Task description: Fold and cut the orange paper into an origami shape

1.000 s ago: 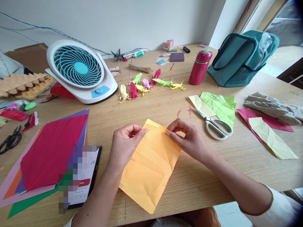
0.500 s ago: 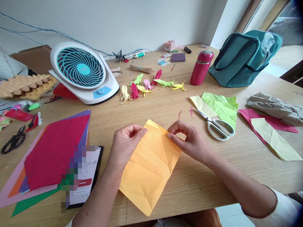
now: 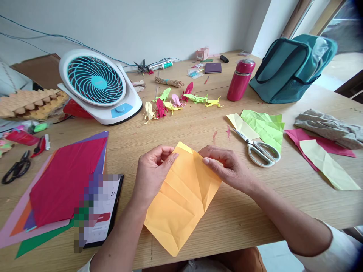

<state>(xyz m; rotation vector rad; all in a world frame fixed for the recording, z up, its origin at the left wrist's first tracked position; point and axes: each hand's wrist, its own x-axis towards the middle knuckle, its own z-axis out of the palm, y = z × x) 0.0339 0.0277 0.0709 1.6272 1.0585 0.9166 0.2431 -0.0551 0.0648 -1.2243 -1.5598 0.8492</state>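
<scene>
A sheet of orange-yellow paper [image 3: 178,200], marked with several crease lines, is held between both hands above the table's near edge. My left hand [image 3: 154,170] pinches its upper left edge between thumb and fingers. On the upper right edge, my right hand [image 3: 227,164] grips the paper with the thumb on top and the fingers curled behind. A narrow strip at the top corner shows a brighter yellow. White-handled scissors [image 3: 259,151] lie to the right of my right hand, partly over pieces of green paper [image 3: 265,126] and cream paper [image 3: 241,124].
Left of my arm are a phone [image 3: 103,215] and stacked coloured sheets [image 3: 68,177]. Several folded paper animals [image 3: 177,101] sit beyond my hands, near a fan [image 3: 99,83]. A red flask [image 3: 241,81] and a teal bag [image 3: 283,71] stand at back right. Black scissors [image 3: 17,168] lie far left.
My right hand has shifted slightly along the upper right edge, its thumb now lying flatter on the paper. The left hand keeps its pinch, and the sheet has barely moved.
</scene>
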